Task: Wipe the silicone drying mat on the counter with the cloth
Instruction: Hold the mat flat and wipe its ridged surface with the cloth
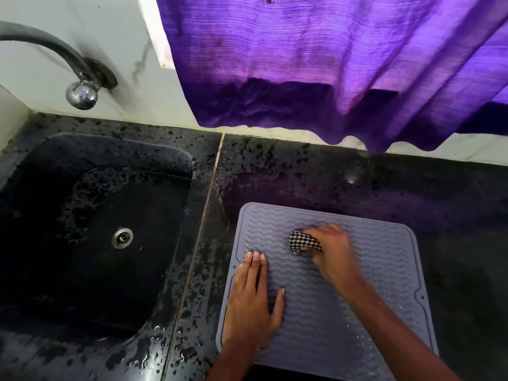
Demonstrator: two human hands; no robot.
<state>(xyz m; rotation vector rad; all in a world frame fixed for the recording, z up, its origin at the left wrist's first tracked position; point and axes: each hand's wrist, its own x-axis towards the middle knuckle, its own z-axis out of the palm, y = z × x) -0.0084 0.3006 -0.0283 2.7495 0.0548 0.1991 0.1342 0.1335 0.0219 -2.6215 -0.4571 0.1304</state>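
Gripping the bunched checked cloth (303,242) against the upper middle of the silicone drying mat (371,270), the right hand (334,253) curls its fingers round the wad; the left hand (254,301) lies flat on the mat's left side, 4 fingers straight and pressed together, thumb apart. Should that hand lift, the mat could slide or ruck on the droplet-speckled counter (439,202), toward the sink (137,270) nearby; the small wad may skip ridges. Behind, a purple curtain (316,64) hangs clear of the mat; a tap (55,48) stands left; nothing blocks the stroke.
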